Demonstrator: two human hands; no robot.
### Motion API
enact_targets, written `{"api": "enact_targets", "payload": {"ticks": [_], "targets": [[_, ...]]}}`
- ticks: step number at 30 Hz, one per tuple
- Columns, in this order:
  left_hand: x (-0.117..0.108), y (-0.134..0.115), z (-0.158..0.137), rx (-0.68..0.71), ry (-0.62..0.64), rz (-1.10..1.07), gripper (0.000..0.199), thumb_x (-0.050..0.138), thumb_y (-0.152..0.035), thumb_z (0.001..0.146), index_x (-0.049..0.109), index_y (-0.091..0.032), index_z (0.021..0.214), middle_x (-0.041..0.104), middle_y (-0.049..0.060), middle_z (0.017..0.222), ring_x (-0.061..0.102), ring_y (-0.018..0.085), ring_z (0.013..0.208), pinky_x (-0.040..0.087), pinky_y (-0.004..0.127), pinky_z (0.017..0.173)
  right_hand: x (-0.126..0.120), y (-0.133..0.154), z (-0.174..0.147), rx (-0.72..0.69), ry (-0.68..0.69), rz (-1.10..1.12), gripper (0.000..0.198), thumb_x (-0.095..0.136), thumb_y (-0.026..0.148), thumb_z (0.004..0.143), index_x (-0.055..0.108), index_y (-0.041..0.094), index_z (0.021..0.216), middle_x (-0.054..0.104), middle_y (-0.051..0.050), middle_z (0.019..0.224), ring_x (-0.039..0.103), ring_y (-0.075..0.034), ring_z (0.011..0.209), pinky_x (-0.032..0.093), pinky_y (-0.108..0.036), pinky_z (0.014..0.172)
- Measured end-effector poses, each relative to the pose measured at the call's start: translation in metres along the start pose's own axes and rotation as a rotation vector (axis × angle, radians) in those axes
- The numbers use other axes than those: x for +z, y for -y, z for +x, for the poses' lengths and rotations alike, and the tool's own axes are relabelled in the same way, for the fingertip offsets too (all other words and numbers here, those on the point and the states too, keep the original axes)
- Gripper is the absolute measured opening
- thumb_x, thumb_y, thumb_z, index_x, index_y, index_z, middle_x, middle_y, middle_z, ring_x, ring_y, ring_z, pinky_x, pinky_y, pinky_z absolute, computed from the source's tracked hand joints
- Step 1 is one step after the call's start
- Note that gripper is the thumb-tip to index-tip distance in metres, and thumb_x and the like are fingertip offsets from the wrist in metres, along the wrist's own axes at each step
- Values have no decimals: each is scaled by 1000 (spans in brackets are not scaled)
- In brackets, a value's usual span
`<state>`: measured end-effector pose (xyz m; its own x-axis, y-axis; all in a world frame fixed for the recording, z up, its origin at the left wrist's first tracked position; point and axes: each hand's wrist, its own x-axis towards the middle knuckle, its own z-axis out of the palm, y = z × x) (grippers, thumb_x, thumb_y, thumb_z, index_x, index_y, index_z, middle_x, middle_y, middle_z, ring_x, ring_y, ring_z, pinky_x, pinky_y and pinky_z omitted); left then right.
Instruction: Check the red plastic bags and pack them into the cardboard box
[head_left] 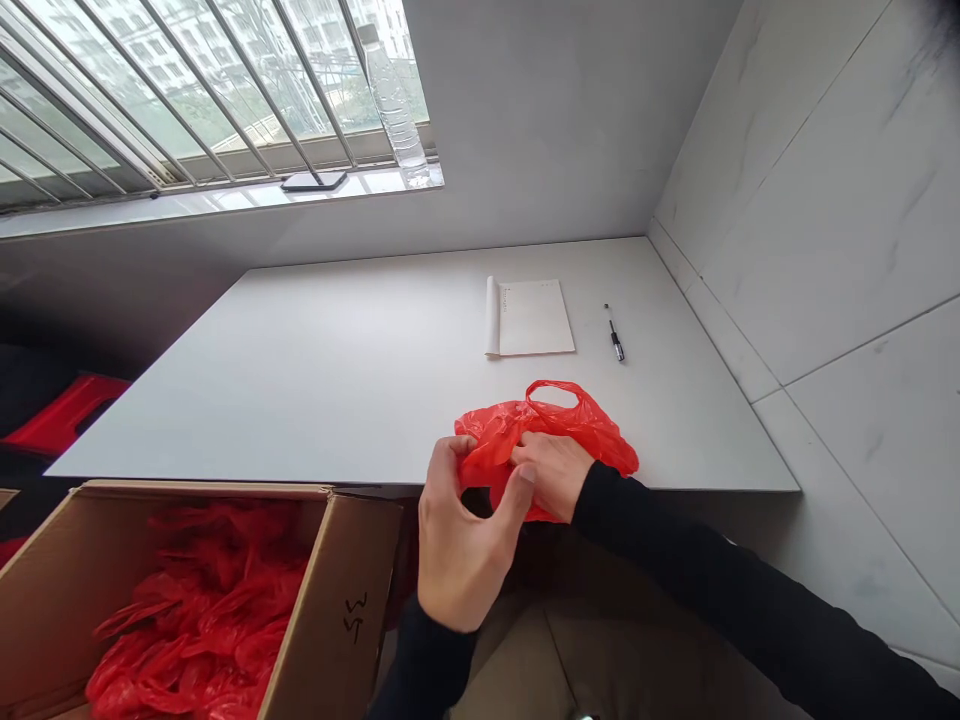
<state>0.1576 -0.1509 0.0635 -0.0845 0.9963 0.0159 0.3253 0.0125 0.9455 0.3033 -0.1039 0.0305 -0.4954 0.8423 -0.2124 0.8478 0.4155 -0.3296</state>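
Observation:
A thin red plastic bag (600,425) lies crumpled over the front edge of the white table (360,370), with one loop handle standing up at its far side. My left hand (469,540) grips the bag's left side, thumb and fingers curled around the film. From the right, my right hand (553,468) reaches into the folds of the bag. Its fingertips are partly hidden by the red film, but its fingers look bent and closed on the plastic.
An open cardboard box (352,590) full of red plastic bags (217,610) stands at the lower left, against the table's front edge. Farther back on the table lie a notepad (534,318) and a pen (615,340). A clear bottle (394,105) and a phone-like dark object (315,182) rest on the windowsill.

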Motion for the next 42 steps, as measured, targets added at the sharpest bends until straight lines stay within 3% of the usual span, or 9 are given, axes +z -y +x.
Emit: {"api": "enact_targets", "payload": {"ticks": [3, 7, 11, 18, 22, 27, 33, 38, 42], "targets": [[-1, 2, 1, 130, -163, 196, 18, 70, -37, 88, 62, -20, 90, 64, 1, 83, 58, 15, 74, 48, 27, 70, 3, -1, 5, 35, 17, -16, 16, 57, 23, 98, 64, 19, 112, 67, -5, 98, 66, -20, 85, 49, -30, 66], [-17, 4, 2, 201, -320, 54, 14, 67, -33, 91, 66, -20, 88, 62, 1, 85, 56, 15, 80, 45, 26, 77, -1, -2, 4, 110, -18, -32, 23, 54, 19, 99, 62, 15, 120, 69, -9, 104, 66, -22, 88, 52, -34, 73], [-25, 4, -1, 109, -231, -250, 10, 68, -30, 91, 71, -21, 88, 66, 0, 87, 58, 15, 81, 46, 25, 73, -2, 1, 7, 62, -60, -10, 25, 51, 17, 99, 63, 18, 121, 70, -9, 108, 65, -24, 100, 51, -34, 82], [-21, -4, -1, -129, -113, -502, 28, 71, -38, 82, 69, -19, 62, 60, 1, 56, 61, 18, 62, 51, 28, 60, 5, 1, 19, 23, -128, -19, 17, 59, 30, 100, 65, 16, 107, 66, -6, 112, 62, -21, 105, 51, -42, 93], [-23, -9, 5, -132, -210, -552, 25, 71, -33, 76, 65, -21, 56, 53, -3, 51, 55, 13, 52, 52, 26, 56, 7, -6, 13, 22, -168, -8, 18, 61, 31, 97, 64, 15, 105, 66, -7, 107, 62, -22, 100, 51, -40, 89], [-23, -9, 11, -123, -255, -532, 15, 64, -32, 81, 68, -21, 72, 66, 1, 72, 62, 15, 65, 51, 23, 54, 2, -4, 8, 116, -205, 28, 21, 50, 30, 98, 65, 16, 94, 67, -8, 88, 64, -22, 76, 46, -32, 68], [-21, -11, 13, -119, -150, -485, 22, 65, -34, 82, 64, -20, 65, 59, 2, 65, 60, 16, 59, 50, 27, 50, 1, -2, 11, 79, -223, 55, 16, 54, 30, 98, 65, 20, 102, 69, -6, 103, 65, -23, 92, 47, -30, 79], [-24, -11, 12, -77, -114, -587, 21, 68, -32, 79, 64, -21, 62, 59, -1, 60, 54, 13, 48, 50, 29, 48, 3, -9, 13, 144, -179, 27, 11, 59, 21, 94, 64, 17, 102, 68, -8, 98, 64, -20, 84, 49, -32, 76], [-23, -13, 9, -65, -59, -585, 21, 65, -32, 82, 66, -22, 64, 57, 0, 55, 60, 18, 58, 50, 31, 53, -1, -10, 17, 206, -130, -17, 19, 61, 33, 99, 65, 15, 103, 66, -5, 99, 64, -18, 89, 54, -37, 84]]}}
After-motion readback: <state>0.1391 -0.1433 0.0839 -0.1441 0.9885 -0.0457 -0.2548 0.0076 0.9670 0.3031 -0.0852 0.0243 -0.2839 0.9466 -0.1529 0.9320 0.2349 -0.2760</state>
